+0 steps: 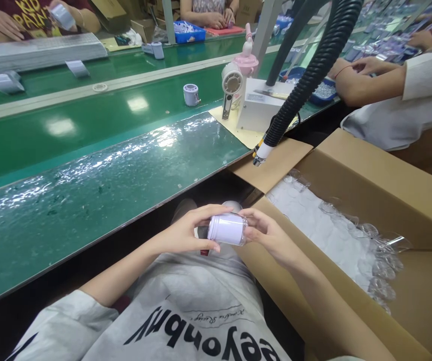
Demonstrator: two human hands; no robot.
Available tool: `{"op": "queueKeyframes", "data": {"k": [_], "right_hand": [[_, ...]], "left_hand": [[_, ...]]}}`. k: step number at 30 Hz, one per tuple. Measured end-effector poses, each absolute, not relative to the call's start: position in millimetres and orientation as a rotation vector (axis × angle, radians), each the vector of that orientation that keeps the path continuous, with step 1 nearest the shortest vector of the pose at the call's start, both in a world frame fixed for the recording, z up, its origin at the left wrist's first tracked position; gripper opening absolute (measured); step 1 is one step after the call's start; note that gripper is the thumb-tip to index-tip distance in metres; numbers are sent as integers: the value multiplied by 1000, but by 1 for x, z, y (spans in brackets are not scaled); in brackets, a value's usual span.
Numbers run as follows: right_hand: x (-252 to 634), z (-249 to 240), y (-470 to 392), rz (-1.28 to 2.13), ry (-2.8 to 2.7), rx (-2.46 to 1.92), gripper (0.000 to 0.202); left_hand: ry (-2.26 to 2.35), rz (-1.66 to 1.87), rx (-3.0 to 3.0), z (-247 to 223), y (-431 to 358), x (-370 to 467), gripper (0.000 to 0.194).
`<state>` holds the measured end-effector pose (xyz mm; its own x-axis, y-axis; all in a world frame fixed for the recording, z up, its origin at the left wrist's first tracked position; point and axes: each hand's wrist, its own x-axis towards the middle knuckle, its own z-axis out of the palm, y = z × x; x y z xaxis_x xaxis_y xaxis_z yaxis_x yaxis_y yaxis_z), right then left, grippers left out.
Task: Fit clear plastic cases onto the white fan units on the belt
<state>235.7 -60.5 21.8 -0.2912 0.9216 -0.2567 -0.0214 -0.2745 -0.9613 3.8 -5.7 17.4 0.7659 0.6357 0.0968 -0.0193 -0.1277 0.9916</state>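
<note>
A pale lavender cylinder [226, 229] lies on its side in the air above the wearer's lap, between two bare hands. The left hand [186, 231] curls around its left end, thumb below and fingers above; the right hand [269, 234] pinches its clear right end between thumb and fingers. A dark piece beside the left palm is mostly covered, and a round pale object behind the cylinder is too hidden to identify.

Large black letters on the wearer's white shirt [197, 301] run into folds and the lower edge; the script above them is too small to read surely. Across the way, a dark shirt [31, 17] shows "KID" in yellow, with more letters below partly blocked. The label on a white box-shaped unit [259, 105] is illegible.

The glossy green worktop [126, 175] reflects the lights, a green belt beyond it. A small lavender cup-like part [191, 95] stands on the belt. At right, an open cardboard carton [385, 170] holds clear plastic pieces, below a ribbed black hose [309, 70]. Other people's hands work around the room.
</note>
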Motion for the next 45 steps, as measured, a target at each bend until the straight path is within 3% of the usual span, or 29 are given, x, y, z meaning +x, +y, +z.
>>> {"op": "queueKeyframes", "data": {"k": [16, 22, 31, 34, 38, 39, 42, 45], "right_hand": [[226, 12, -62, 2039, -796, -1055, 55], [225, 15, -63, 2143, -662, -1089, 50], [221, 20, -63, 2236, -698, -1213, 66], [222, 17, -67, 2038, -955, -1312, 63], [228, 17, -73, 1393, -1481, -1478, 21], [230, 17, -74, 1249, -1587, -1444, 22], [234, 14, -77, 974, -1833, -1174, 52], [237, 7, -77, 846, -1974, -965, 60]], "left_hand": [[380, 681, 1671, 7, -5, 2, 78], [394, 708, 1769, 8, -5, 1, 79], [527, 639, 1748, 20, -11, 2, 63], [592, 596, 1652, 25, -15, 3, 58], [594, 575, 1521, 26, -18, 3, 59], [597, 570, 1495, 26, -18, 3, 60], [596, 566, 1434, 24, -18, 2, 61], [582, 556, 1393, 21, -16, 2, 63]]}}
